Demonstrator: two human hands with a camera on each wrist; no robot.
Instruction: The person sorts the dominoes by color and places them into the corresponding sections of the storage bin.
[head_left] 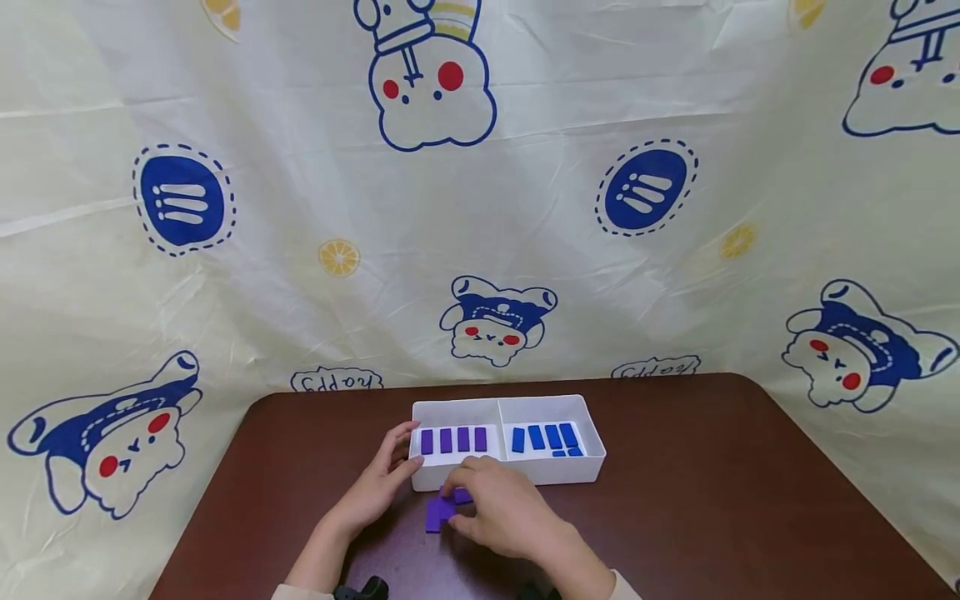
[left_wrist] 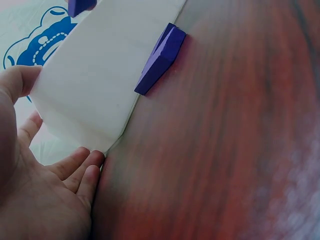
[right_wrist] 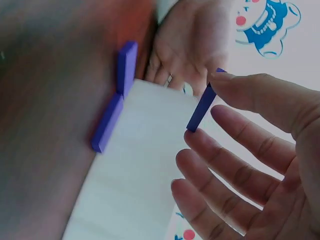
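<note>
A white two-compartment box (head_left: 517, 472) stands on the table. My left hand (head_left: 378, 483) holds its left end, with the thumb at the near corner and the fingers along the end wall. In front of the box, my right hand (head_left: 498, 508) pinches a purple block (right_wrist: 204, 107) between thumb and fingertips, above the box wall's level in the right wrist view. Two more purple blocks (right_wrist: 127, 69) lie on the table against the box's near side, end to end. Several purple blocks (head_left: 446, 440) stand in a row in the left compartment.
Several blue blocks (head_left: 536, 437) sit in the right compartment, most in a row, with smaller-looking ones in front. The brown table (head_left: 690, 483) extends to both sides. Behind it hangs a pale cloth (head_left: 525, 233) printed with cartoon figures.
</note>
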